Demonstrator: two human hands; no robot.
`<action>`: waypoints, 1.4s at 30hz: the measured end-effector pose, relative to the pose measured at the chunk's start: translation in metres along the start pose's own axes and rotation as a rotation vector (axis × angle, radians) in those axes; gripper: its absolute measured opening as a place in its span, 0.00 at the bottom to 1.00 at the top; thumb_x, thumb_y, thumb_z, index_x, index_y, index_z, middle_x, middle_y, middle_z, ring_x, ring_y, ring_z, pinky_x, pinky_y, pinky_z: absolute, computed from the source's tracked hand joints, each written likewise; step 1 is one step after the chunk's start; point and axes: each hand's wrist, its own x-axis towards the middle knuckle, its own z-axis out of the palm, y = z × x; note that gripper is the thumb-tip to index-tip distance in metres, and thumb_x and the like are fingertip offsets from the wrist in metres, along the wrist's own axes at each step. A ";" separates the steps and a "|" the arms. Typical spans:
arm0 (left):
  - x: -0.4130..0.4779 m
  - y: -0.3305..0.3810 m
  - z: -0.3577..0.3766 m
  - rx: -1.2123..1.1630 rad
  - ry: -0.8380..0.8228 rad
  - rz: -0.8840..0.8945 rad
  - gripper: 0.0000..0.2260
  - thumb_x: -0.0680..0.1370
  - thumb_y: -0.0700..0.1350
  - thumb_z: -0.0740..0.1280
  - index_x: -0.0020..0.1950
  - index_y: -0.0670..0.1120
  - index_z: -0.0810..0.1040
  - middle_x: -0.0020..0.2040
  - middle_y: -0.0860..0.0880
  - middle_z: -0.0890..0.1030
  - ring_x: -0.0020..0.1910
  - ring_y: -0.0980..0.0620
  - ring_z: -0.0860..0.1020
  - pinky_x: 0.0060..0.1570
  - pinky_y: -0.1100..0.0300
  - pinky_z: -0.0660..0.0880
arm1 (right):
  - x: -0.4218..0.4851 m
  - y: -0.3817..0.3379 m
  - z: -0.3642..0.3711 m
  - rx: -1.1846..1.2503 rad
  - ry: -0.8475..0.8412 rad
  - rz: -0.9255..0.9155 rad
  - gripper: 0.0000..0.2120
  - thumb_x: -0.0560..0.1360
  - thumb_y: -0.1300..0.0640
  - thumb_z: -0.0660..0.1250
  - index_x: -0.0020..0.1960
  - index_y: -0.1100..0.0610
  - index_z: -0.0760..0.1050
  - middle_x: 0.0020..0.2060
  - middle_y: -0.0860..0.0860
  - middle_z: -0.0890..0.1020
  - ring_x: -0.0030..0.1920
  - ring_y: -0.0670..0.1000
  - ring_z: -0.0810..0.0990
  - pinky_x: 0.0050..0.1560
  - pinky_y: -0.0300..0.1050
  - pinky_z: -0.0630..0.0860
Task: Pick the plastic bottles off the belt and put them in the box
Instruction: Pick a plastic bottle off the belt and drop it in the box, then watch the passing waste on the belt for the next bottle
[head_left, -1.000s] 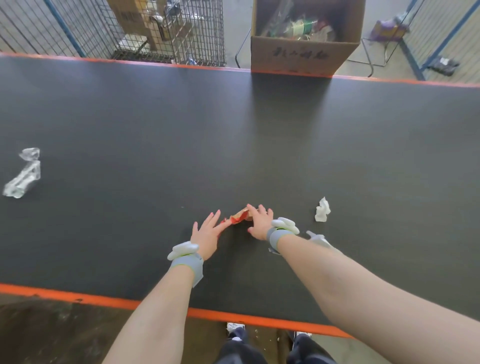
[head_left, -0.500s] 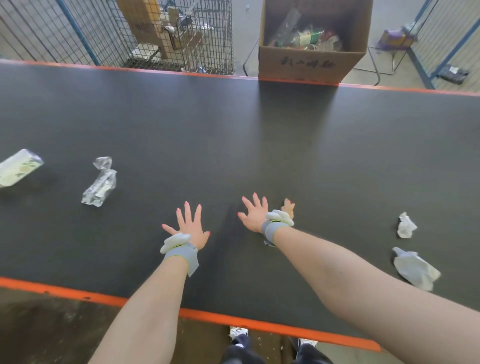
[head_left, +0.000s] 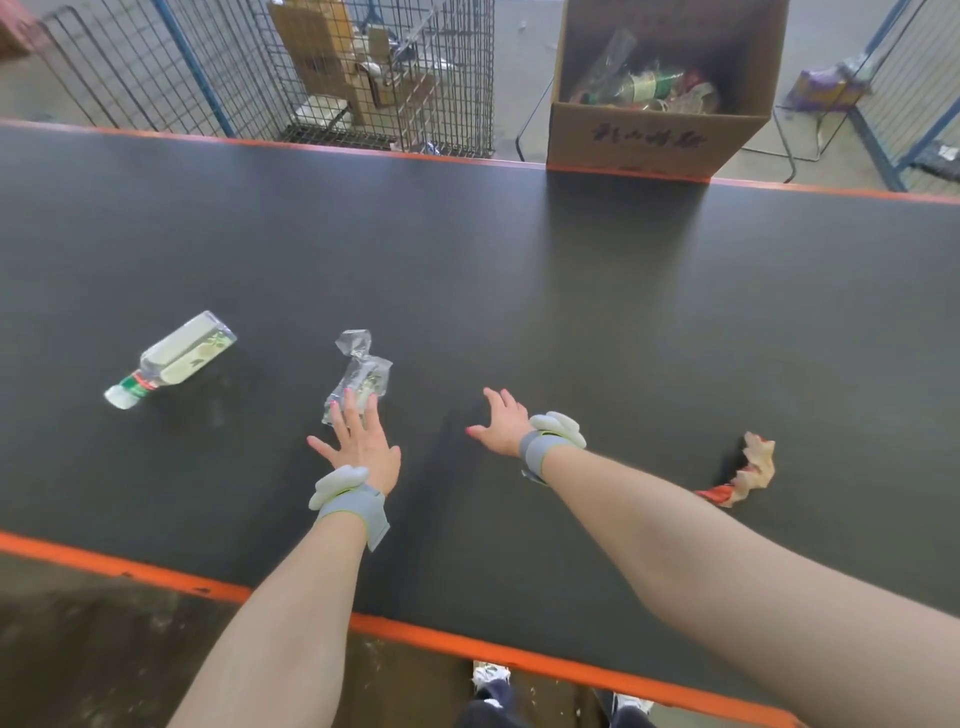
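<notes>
A clear plastic bottle (head_left: 171, 358) with a pale label and white cap lies on its side on the dark belt (head_left: 571, 312) at the left. A crumpled clear plastic piece (head_left: 361, 371) lies just ahead of my left hand (head_left: 358, 441), whose spread fingers reach its near end. My right hand (head_left: 501, 423) hovers flat and open over the belt, holding nothing. The cardboard box (head_left: 660, 140) stands beyond the belt's far edge, with several bottles inside.
A twisted red and tan wrapper (head_left: 745, 475) lies on the belt to the right of my right arm. A wire cage (head_left: 332, 78) with cardboard stands behind the belt at the left. Orange strips edge the belt near and far.
The bottle and the crumpled plastic have travelled right along the belt toward my hands. The red wrapper has moved off to the right. My left hand now reaches the crumpled plastic.
</notes>
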 end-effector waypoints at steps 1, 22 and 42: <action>0.000 -0.002 0.001 -0.008 0.018 -0.010 0.37 0.78 0.52 0.64 0.78 0.52 0.42 0.77 0.48 0.35 0.77 0.44 0.37 0.69 0.31 0.48 | 0.000 -0.007 0.000 0.046 -0.020 -0.007 0.39 0.78 0.43 0.63 0.79 0.50 0.44 0.79 0.54 0.47 0.77 0.59 0.50 0.76 0.55 0.51; 0.020 -0.005 0.024 0.021 -0.031 -0.040 0.42 0.77 0.53 0.66 0.78 0.51 0.38 0.77 0.44 0.35 0.77 0.42 0.38 0.69 0.30 0.49 | 0.022 0.038 0.001 -0.271 0.248 0.115 0.16 0.77 0.63 0.60 0.64 0.56 0.69 0.63 0.55 0.70 0.68 0.58 0.67 0.65 0.57 0.65; 0.123 0.201 -0.023 -0.965 -0.357 -0.074 0.29 0.76 0.53 0.68 0.72 0.45 0.60 0.62 0.44 0.73 0.55 0.43 0.74 0.55 0.53 0.72 | 0.084 0.097 -0.142 -0.145 0.274 0.162 0.30 0.78 0.55 0.60 0.77 0.51 0.53 0.70 0.54 0.67 0.72 0.56 0.64 0.74 0.59 0.51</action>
